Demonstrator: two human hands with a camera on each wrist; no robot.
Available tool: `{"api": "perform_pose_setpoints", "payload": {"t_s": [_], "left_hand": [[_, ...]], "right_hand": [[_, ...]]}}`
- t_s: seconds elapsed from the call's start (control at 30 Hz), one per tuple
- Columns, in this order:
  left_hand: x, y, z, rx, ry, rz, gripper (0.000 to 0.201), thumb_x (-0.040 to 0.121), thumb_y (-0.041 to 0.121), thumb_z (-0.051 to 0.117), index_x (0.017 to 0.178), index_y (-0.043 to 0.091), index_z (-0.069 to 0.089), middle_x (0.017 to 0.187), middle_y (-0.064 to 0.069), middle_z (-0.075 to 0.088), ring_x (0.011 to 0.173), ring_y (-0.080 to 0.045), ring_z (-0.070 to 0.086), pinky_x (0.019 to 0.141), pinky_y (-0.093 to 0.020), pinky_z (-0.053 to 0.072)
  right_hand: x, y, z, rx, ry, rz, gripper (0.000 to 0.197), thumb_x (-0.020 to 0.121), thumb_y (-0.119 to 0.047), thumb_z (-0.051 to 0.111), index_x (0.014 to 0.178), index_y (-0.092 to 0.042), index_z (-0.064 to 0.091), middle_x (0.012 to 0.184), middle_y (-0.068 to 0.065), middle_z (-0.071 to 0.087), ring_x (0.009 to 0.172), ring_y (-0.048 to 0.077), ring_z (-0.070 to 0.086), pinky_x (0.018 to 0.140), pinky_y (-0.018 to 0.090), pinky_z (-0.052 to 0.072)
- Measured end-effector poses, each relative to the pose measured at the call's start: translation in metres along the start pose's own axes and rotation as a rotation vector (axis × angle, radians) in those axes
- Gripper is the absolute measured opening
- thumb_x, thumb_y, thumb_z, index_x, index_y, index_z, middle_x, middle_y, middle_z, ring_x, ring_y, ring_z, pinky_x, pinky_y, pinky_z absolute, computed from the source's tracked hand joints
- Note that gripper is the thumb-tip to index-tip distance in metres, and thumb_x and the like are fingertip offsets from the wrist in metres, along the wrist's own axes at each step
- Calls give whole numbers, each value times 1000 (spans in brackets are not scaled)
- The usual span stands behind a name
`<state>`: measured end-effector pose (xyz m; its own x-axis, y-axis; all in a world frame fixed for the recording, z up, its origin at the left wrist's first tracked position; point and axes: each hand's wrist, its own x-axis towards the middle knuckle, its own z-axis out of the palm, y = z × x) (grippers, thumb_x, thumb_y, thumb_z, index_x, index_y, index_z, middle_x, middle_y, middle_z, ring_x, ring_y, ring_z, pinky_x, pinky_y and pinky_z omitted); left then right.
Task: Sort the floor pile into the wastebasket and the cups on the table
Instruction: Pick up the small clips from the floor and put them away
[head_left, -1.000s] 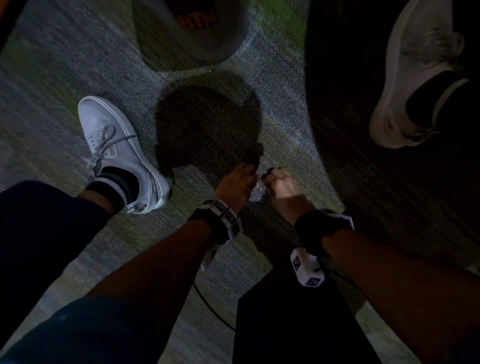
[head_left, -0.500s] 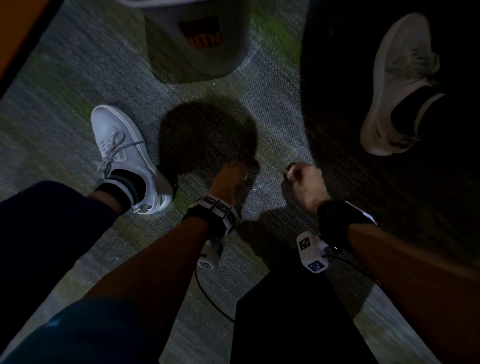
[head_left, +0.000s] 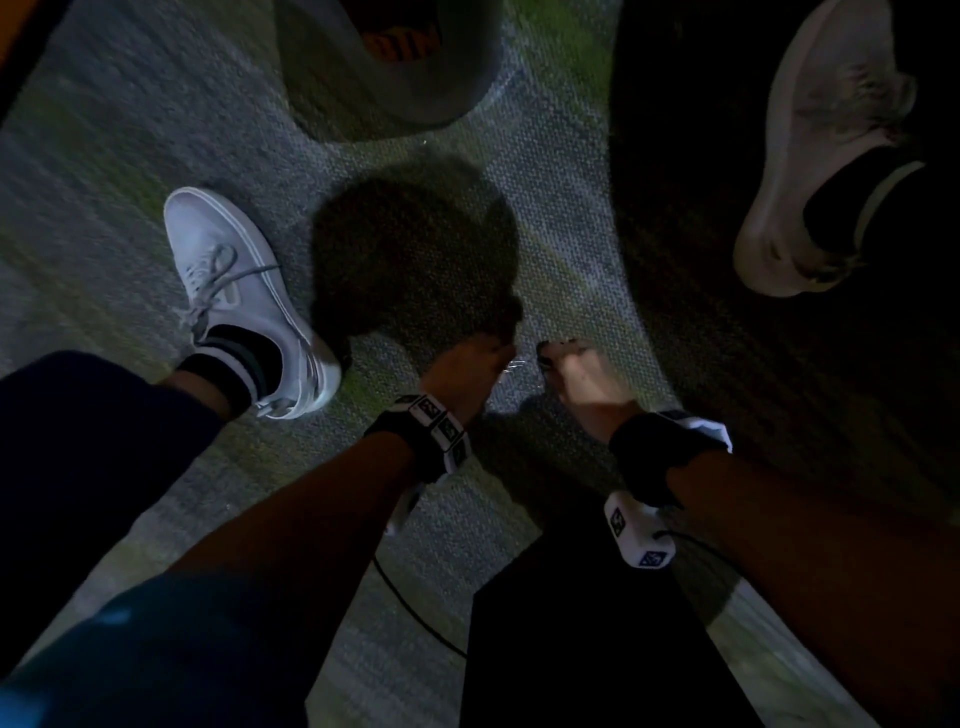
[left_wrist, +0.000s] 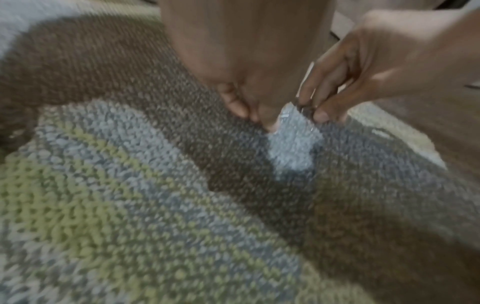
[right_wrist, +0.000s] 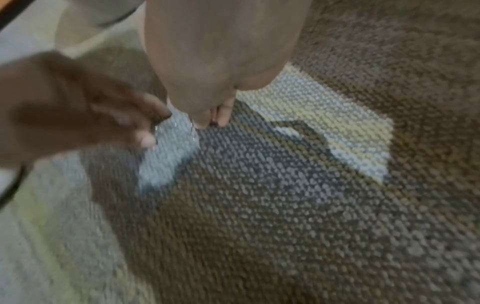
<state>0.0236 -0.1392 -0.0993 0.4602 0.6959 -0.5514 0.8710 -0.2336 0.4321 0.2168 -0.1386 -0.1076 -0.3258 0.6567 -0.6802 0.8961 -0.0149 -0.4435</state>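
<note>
Both hands are down on the grey-green carpet (head_left: 561, 218), fingertips a little apart. Several thin shiny metal pieces (head_left: 511, 364) glint between them, too small to name. My left hand (head_left: 501, 345) has its fingers curled down, pinching at the pieces on the carpet (right_wrist: 158, 128). My right hand (head_left: 558, 351) pinches thumb against fingers with a shiny sliver (left_wrist: 304, 96) held between them. The left wrist view shows the left fingertips (left_wrist: 241, 109) touching the pile. The grey wastebasket (head_left: 389, 62) stands beyond the hands. No cups or table surface are in view.
A white sneaker (head_left: 234, 280) is planted left of the hands and another pale shoe (head_left: 821, 156) sits at the upper right. A flat black object (head_left: 571, 649) and a thin cable (head_left: 415, 613) lie near my forearms. The scene is dim.
Half a second ago my right hand was raised and apart to the right. It has come back down beside the left hand. The left hand stayed on the carpet.
</note>
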Motion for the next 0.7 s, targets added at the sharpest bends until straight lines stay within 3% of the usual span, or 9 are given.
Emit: {"api": "perform_pose_setpoints", "payload": {"t_s": [0.1,0.27,0.3,0.37,0.43,0.5,0.53,0.63,0.7], "left_hand": [[-1,-5,5,43,0,64,28,73,0,75,101,-1,72,104,-24,68,96,-41,67,76,-42,56],[1,-6,10,65,60,102,31,56,3,89,83,5,75,91,-16,71,82,-33,71,63,-31,56],[3,-4,10,125,79,106,32,61,7,88,89,6,74,97,-15,71,88,-31,70,72,-30,53],[5,0,14,128,-5,12,36,90,15,64,124,4,60,132,-16,56,124,-30,53,101,-33,36],[4,-2,15,120,35,-17,41,100,14,42,139,-1,44,146,-21,41,137,-35,36,109,-36,26],[2,-1,2,46,80,-28,35,92,10,45,118,-7,61,121,-28,59,120,-37,50,96,-33,33],[0,-5,-2,-23,129,-68,29,90,10,48,106,-4,67,110,-25,63,113,-35,52,90,-32,36],[-6,-27,-3,-111,147,-112,17,93,10,54,104,4,65,112,-18,59,110,-35,52,94,-39,41],[-9,-38,1,-153,102,-81,14,90,7,57,101,5,66,104,-17,62,102,-36,55,92,-42,41]], "right_hand": [[5,-4,4,-93,-24,-44,27,94,-10,51,120,-6,59,114,18,57,108,39,54,85,46,49],[12,-10,11,-113,-9,-56,19,97,-4,46,112,0,57,112,20,52,109,36,47,82,45,41],[11,-10,12,-119,-14,-56,19,99,-4,44,112,1,56,113,21,51,110,37,45,83,44,38],[11,-10,12,-97,-14,-63,16,98,-2,44,108,3,55,110,22,50,109,37,45,80,41,31],[8,-9,5,-27,37,-72,11,95,-1,47,101,3,55,106,24,51,105,37,46,79,39,28],[5,-7,-5,26,144,-95,9,89,1,53,94,6,58,100,28,55,100,42,50,83,42,30],[4,-6,-9,39,185,-113,7,88,3,55,90,8,59,97,29,56,96,43,52,84,42,30],[2,-5,-14,80,185,-112,14,90,-3,50,86,3,62,91,24,61,90,41,57,85,44,37],[-3,-5,-11,141,142,-96,25,86,-16,40,81,-6,62,85,18,65,81,37,61,76,43,47]]}}
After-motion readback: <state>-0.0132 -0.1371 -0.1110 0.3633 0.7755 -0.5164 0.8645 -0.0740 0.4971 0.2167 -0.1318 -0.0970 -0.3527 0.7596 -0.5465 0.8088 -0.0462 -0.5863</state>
